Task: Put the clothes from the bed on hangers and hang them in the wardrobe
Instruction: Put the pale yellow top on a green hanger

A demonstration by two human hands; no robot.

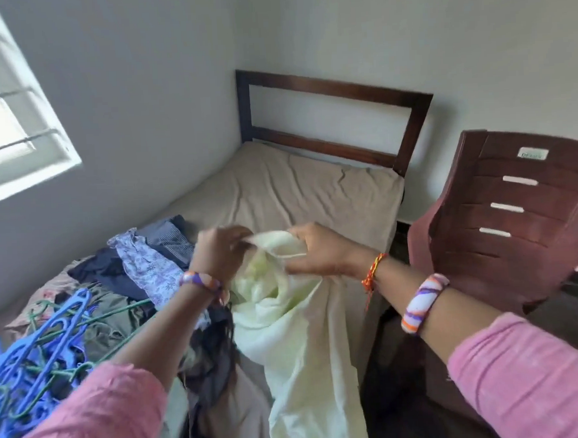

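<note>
Head view, looking down over a bed [279, 186] with a tan sheet and a dark wooden headboard [328, 93].

Held up above the near part of the bed: a pale yellow-green garment [286, 319], bunched at the top, its length hanging down toward the bed's near right edge. Left hand [220, 252] pinching the garment's upper edge, fingers curled on the cloth. Right hand [316, 249] gripping the same edge just right of the left, thumb over the fabric, opening stretched between the two. Pink sleeves [530, 383] on both forearms; a striped bangle [422, 304] and a red-orange thread [372, 271] on the right wrist, a purple-and-orange band [200, 280] on the left.

Lying on the bed's left side, between the wall and the held garment: a heap of clothes [129, 260], among them a dark blue piece, a striped grey one, a white floral one [149, 266] and an olive one, overlapping each other. Nearer on that same side, at the bed's near left corner: a tangle of blue hangers [30, 359] with green ones [95, 312] mixed in, resting partly on the clothes. More dark cloth piled on the bed below the left forearm, touching the hanging garment.

Right of the bed, close to its edge: a brown plastic chair [515, 220], back slotted. Left of the bed, up on the wall: a bright barred window [11, 116]. No wardrobe in frame.
</note>
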